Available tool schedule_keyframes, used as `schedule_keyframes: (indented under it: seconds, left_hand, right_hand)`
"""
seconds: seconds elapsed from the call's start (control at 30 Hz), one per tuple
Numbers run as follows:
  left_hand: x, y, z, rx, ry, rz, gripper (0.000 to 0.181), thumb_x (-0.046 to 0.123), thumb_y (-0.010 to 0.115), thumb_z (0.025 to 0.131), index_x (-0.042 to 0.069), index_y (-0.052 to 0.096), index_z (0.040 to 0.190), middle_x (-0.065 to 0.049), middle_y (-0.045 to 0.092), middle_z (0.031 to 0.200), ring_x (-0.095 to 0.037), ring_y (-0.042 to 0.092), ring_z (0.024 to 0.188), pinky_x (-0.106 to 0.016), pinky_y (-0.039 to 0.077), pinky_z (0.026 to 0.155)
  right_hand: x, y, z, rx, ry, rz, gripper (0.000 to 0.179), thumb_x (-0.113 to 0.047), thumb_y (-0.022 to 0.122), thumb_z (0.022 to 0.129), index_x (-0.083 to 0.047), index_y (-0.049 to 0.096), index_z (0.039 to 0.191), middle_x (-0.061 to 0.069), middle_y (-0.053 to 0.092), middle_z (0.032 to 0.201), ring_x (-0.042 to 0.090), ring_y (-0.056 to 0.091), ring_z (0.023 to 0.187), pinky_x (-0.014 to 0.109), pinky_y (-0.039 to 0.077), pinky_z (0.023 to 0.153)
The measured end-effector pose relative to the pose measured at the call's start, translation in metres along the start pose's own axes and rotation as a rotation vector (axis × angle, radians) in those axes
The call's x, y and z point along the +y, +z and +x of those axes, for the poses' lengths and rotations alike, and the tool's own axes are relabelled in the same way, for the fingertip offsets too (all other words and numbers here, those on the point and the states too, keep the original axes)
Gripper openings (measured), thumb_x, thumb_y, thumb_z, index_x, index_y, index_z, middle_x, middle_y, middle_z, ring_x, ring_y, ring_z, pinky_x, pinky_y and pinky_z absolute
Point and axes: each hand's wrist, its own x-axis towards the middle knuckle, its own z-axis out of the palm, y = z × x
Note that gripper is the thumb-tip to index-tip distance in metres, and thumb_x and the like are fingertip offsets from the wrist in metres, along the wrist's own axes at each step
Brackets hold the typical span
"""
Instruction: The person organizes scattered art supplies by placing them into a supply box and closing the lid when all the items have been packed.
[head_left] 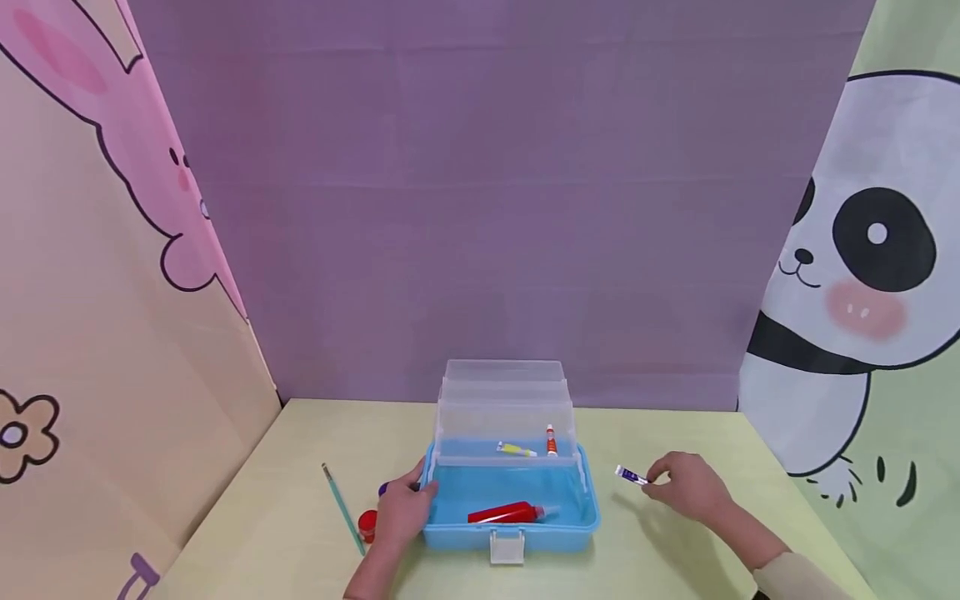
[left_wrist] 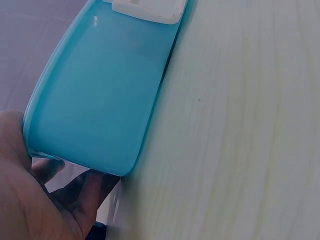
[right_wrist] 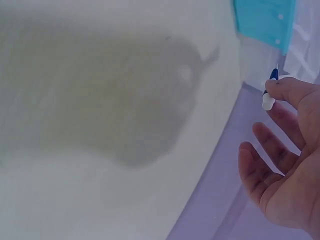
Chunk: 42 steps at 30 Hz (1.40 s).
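A blue plastic storage box with a clear raised lid and a white latch stands on the table. My left hand grips its left side, thumb at the rim; in the left wrist view the fingers lie against the box's end wall. To the right of the box, my right hand pinches a small dark blue paint tube between thumb and finger, above the table. A large red tube lies inside the box. Behind it, a yellow paint tube and a red paint tube show.
Left of the box are a red-lidded jar and a green pencil. A dark purple thing is partly hidden behind my left hand. The pale table ends at a purple backdrop.
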Motion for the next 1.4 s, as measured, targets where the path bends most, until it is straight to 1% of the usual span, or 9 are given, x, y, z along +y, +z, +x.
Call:
schedule_keyframes:
  seconds: [0.17, 0.33, 0.57, 0.63, 0.7, 0.83, 1.03, 1.23, 1.4]
  left_hand:
    - [0.000, -0.001, 0.001, -0.006, -0.018, 0.012, 0.057, 0.024, 0.065, 0.093, 0.015, 0.045, 0.145, -0.025, 0.059, 0.122, -0.038, 0.057, 0.103, -0.042, 0.054, 0.074]
    - [-0.001, -0.001, 0.001, -0.011, -0.004, 0.016, 0.057, 0.024, 0.065, 0.093, 0.015, 0.044, 0.145, -0.026, 0.058, 0.124, -0.039, 0.057, 0.106, -0.043, 0.053, 0.075]
    - [0.000, -0.005, 0.000, -0.014, 0.008, 0.010, 0.056, 0.023, 0.065, 0.093, 0.013, 0.045, 0.145, -0.025, 0.060, 0.118, -0.037, 0.057, 0.099, -0.039, 0.051, 0.069]
    - [0.000, -0.004, -0.001, -0.017, 0.008, 0.006, 0.057, 0.023, 0.064, 0.093, 0.013, 0.044, 0.145, -0.026, 0.059, 0.121, -0.038, 0.057, 0.102, -0.040, 0.053, 0.071]
    - [0.001, -0.004, -0.001, -0.020, 0.013, 0.006, 0.057, 0.023, 0.064, 0.093, 0.013, 0.044, 0.146, -0.027, 0.058, 0.123, -0.041, 0.057, 0.106, -0.044, 0.053, 0.076]
    - [0.002, -0.002, 0.000, -0.017, 0.005, 0.011, 0.057, 0.023, 0.063, 0.094, 0.013, 0.043, 0.146, -0.027, 0.056, 0.127, -0.045, 0.054, 0.112, -0.052, 0.051, 0.083]
    - [0.000, -0.002, 0.001, -0.018, -0.013, 0.018, 0.057, 0.024, 0.064, 0.093, 0.012, 0.044, 0.145, -0.028, 0.057, 0.123, -0.038, 0.056, 0.101, -0.042, 0.053, 0.074]
    - [0.001, -0.002, 0.002, -0.018, 0.014, 0.018, 0.056, 0.024, 0.063, 0.093, 0.012, 0.045, 0.145, -0.027, 0.058, 0.124, -0.040, 0.056, 0.105, -0.050, 0.051, 0.081]
    - [0.000, -0.002, 0.003, -0.022, 0.007, 0.011, 0.055, 0.023, 0.063, 0.094, 0.012, 0.045, 0.144, -0.026, 0.059, 0.122, -0.036, 0.056, 0.099, -0.047, 0.052, 0.079]
  right_hand:
    - [-0.015, -0.004, 0.014, 0.021, -0.021, -0.007, 0.007, -0.023, 0.080, 0.077, -0.018, 0.074, 0.077, -0.004, 0.066, 0.085, 0.012, 0.049, 0.068, 0.031, 0.042, 0.056]
    - [-0.036, -0.006, 0.028, 0.033, -0.036, -0.006, 0.006, -0.022, 0.080, 0.077, -0.019, 0.074, 0.077, -0.005, 0.064, 0.083, 0.013, 0.051, 0.069, 0.031, 0.043, 0.058]
    - [-0.065, -0.001, 0.051, 0.042, -0.059, -0.015, 0.006, -0.023, 0.079, 0.078, -0.019, 0.075, 0.079, -0.007, 0.063, 0.082, 0.012, 0.052, 0.072, 0.029, 0.045, 0.056]
    - [-0.073, 0.001, 0.057, 0.039, -0.052, -0.019, 0.008, -0.024, 0.079, 0.078, -0.018, 0.075, 0.080, -0.007, 0.062, 0.081, 0.013, 0.052, 0.073, 0.029, 0.046, 0.055]
    - [-0.081, 0.003, 0.062, 0.036, -0.040, -0.030, 0.010, -0.026, 0.080, 0.079, -0.018, 0.075, 0.081, -0.006, 0.062, 0.081, 0.014, 0.052, 0.075, 0.028, 0.047, 0.056]
    - [-0.095, 0.005, 0.069, 0.027, -0.030, -0.022, 0.012, -0.026, 0.080, 0.079, -0.017, 0.075, 0.083, -0.004, 0.064, 0.083, 0.016, 0.054, 0.077, 0.028, 0.050, 0.057]
    - [-0.112, 0.010, 0.076, 0.032, -0.058, -0.002, 0.012, -0.026, 0.082, 0.078, -0.018, 0.075, 0.084, -0.003, 0.066, 0.083, 0.016, 0.055, 0.076, 0.027, 0.051, 0.057]
    - [-0.122, 0.013, 0.083, 0.042, -0.078, 0.002, 0.013, -0.028, 0.080, 0.079, -0.019, 0.076, 0.087, 0.000, 0.067, 0.092, 0.017, 0.058, 0.083, 0.032, 0.054, 0.065]
    - [-0.130, 0.014, 0.088, 0.040, -0.116, 0.004, 0.012, -0.027, 0.079, 0.081, -0.018, 0.076, 0.088, 0.001, 0.068, 0.095, 0.018, 0.059, 0.086, 0.032, 0.055, 0.068]
